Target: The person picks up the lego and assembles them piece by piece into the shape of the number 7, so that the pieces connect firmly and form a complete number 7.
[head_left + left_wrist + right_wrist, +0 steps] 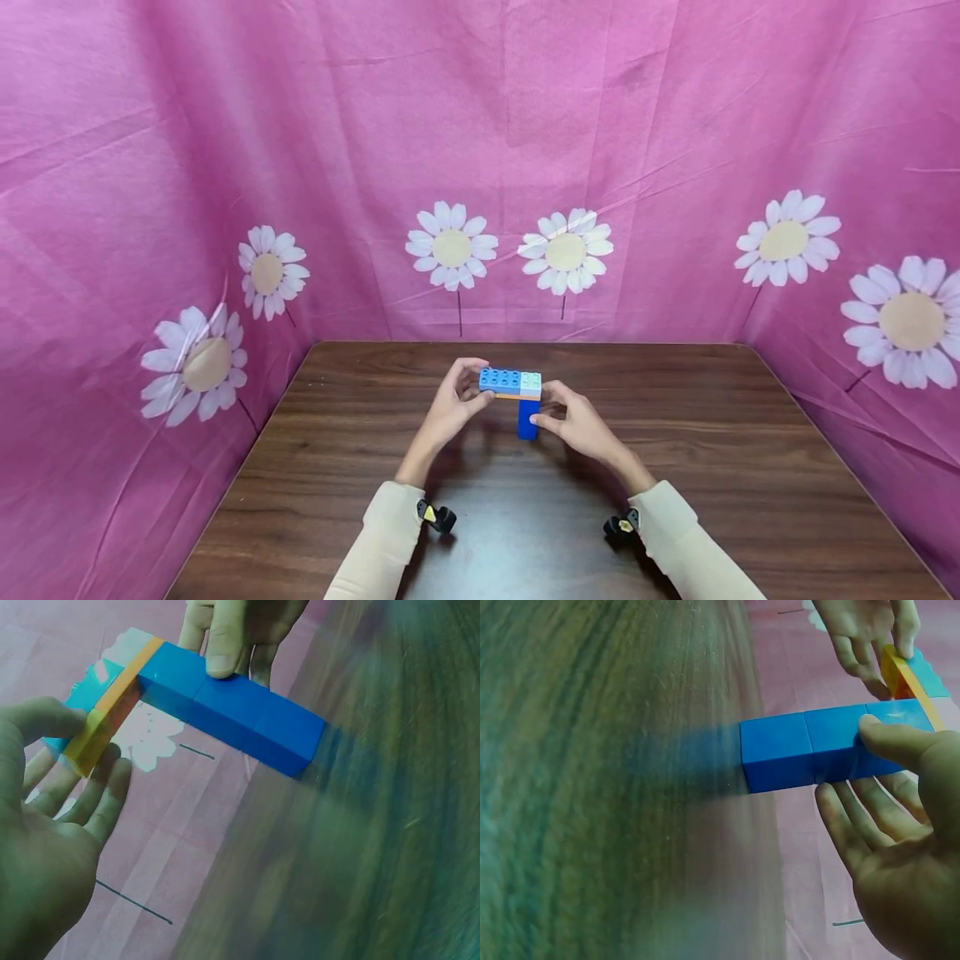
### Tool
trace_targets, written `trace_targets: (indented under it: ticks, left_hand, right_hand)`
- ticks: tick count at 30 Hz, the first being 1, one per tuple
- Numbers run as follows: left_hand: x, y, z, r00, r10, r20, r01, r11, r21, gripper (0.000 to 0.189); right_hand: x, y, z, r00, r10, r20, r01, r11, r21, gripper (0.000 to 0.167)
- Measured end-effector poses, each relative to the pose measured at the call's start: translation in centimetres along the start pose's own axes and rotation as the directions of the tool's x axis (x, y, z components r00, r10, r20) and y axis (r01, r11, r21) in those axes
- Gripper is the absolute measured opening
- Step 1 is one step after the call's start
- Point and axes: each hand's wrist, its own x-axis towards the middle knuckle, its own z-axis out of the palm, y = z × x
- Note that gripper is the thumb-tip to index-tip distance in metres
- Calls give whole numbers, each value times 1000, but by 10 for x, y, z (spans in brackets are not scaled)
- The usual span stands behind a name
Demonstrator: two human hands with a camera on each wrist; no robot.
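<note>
A blue column (528, 421) of stacked toy building bricks stands upright on the table. Across its top lies a thin orange plate (129, 677), which juts out to the left. On that plate sit a light blue studded brick (499, 380) and a pale mint brick (531, 382), side by side. Under the plate's left end is a yellow brick (889, 669). My left hand (455, 402) pinches this left end between thumb and fingers. My right hand (581, 423) holds the column from the right, thumb (896, 742) on its near face and fingers behind.
The wooden table (315, 500) extends around the bricks on all sides. Pink cloth (480, 125) printed with white daisies hangs behind it and along both sides. Each wrist wears a small black camera (444, 519) close above the tabletop.
</note>
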Motion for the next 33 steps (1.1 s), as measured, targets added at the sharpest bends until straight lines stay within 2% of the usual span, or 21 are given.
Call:
trace_targets:
  ticks: [3, 7, 12, 16, 19, 23, 26, 29, 33]
  left_hand:
    - [1, -2, 6, 998, 1, -66, -4, 999, -38, 49]
    - [5, -5, 13, 991, -27, -133, 21, 999, -50, 44]
    - [14, -15, 21, 986, -62, -154, 54, 997, -52, 38]
    - [18, -22, 25, 980, -80, -185, 91, 994, 57, 34]
    - [22, -26, 26, 974, -72, -214, 110, 978, 175, 33]
    - [30, -31, 30, 977, -45, -208, 105, 953, 285, 33]
    - [34, -34, 34, 980, -36, -196, 101, 937, 333, 34]
    - [37, -39, 37, 980, -51, -190, 119, 923, 366, 35]
    - [40, -44, 39, 977, -98, -188, 164, 911, 377, 32]
  right_hand:
    - [-2, 1, 0, 1000, 0, -28, 1, 999, 45, 43]
    - [-2, 5, -2, 998, 10, -59, -2, 991, 134, 44]
    - [-3, 9, -6, 996, 49, -79, -35, 985, 168, 44]
    - [-4, 14, -9, 993, 89, -71, -76, 984, 162, 43]
    - [-3, 18, -13, 990, 128, -64, -117, 981, 153, 43]
    - [0, 24, -17, 985, 159, -68, -148, 979, 139, 45]
    - [4, 28, -17, 982, 173, -81, -162, 978, 129, 46]
    - [8, 31, -15, 976, 203, -83, -192, 974, 121, 49]
    - [12, 32, -14, 967, 241, -79, -235, 969, 79, 52]
